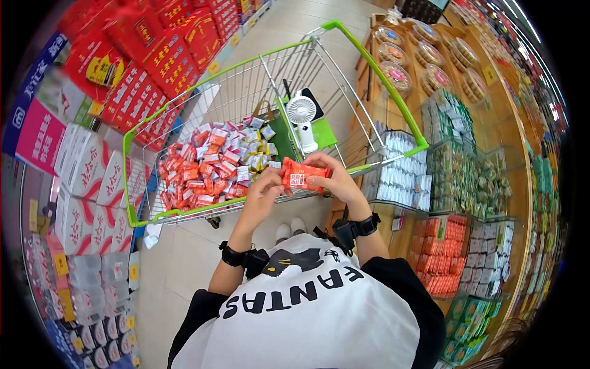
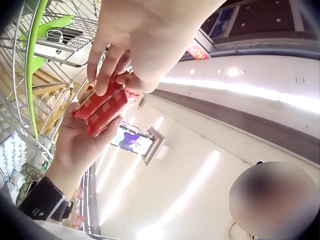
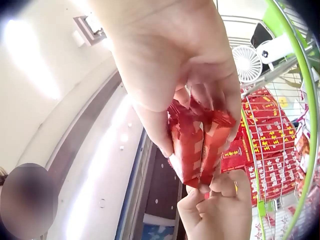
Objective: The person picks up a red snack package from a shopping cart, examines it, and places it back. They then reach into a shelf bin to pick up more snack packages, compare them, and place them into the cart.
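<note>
A red packet with a white label point(image 1: 297, 180) is held up between both hands, over the near rim of the shopping cart. The left hand point(image 1: 265, 194) pinches its left end; the right hand point(image 1: 338, 180) grips its right end, thumb across the front. In the left wrist view the packet point(image 2: 106, 110) shows its seamed back, with the left hand point(image 2: 142, 45) above and the right hand point(image 2: 80, 145) below. The right wrist view has the right hand point(image 3: 175, 55) around the packet point(image 3: 192, 145) and the left hand's fingertips point(image 3: 225, 187) at its far end.
Red, white and yellow small packets point(image 1: 212, 163) are heaped in the green-rimmed cart point(image 1: 405, 114). Beside them lie a white handheld fan point(image 1: 303, 117) and a green bag point(image 1: 281, 136). Bins of wrapped snacks point(image 1: 439, 246) stand at the right, stacked boxes point(image 1: 86, 166) at the left.
</note>
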The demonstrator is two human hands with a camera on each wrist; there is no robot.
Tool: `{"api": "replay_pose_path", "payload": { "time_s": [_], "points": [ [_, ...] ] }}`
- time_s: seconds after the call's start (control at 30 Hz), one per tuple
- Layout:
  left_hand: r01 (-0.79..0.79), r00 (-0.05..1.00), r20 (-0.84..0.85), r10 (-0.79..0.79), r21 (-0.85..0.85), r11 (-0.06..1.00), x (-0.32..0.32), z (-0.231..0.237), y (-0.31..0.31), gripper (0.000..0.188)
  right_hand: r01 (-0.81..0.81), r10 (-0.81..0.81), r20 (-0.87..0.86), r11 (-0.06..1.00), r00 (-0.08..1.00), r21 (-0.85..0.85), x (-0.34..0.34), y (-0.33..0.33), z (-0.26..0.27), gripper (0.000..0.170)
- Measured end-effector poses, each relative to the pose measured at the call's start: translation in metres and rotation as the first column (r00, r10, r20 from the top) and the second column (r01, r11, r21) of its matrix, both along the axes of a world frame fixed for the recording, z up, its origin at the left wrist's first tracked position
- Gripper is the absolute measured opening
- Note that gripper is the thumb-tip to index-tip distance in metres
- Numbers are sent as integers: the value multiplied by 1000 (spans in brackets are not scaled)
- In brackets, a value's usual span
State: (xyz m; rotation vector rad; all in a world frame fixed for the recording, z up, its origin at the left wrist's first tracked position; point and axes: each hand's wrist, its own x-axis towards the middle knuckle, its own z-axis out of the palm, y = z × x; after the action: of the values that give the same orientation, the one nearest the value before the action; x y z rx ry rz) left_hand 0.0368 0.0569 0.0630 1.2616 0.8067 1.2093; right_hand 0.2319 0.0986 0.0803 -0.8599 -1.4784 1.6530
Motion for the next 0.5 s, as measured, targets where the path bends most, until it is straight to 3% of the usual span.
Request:
{"api": "replay_pose_path", "payload": {
  "time_s": [0.13, 0.27, 0.33, 0.43, 0.5],
  "points": [
    [-77, 990, 111, 86, -84, 993, -9, -12, -3, 4, -53, 53, -13, 998, 998, 16, -14, 4, 1, 34],
    [-169, 984, 47, 173, -80, 982, -15, -17, -8, 6, -98, 97, 41, 995, 994, 32, -23, 10, -5, 34],
    [-189, 920, -323, 220, 126, 974, -23, -19, -7, 4, -115, 112, 61, 992, 992, 49, -27, 13, -7, 34],
    [-200, 867, -451, 213, 77, 977, -27, 2, -15, 6, -164, 162, 78, 986, 984, 10, -33, 17, -9, 33],
    [-227, 897, -382, 222, 33, 973, -28, -3, -15, 9, -190, 188, 72, 982, 980, 21, -36, 20, -14, 33]
  ]
}}
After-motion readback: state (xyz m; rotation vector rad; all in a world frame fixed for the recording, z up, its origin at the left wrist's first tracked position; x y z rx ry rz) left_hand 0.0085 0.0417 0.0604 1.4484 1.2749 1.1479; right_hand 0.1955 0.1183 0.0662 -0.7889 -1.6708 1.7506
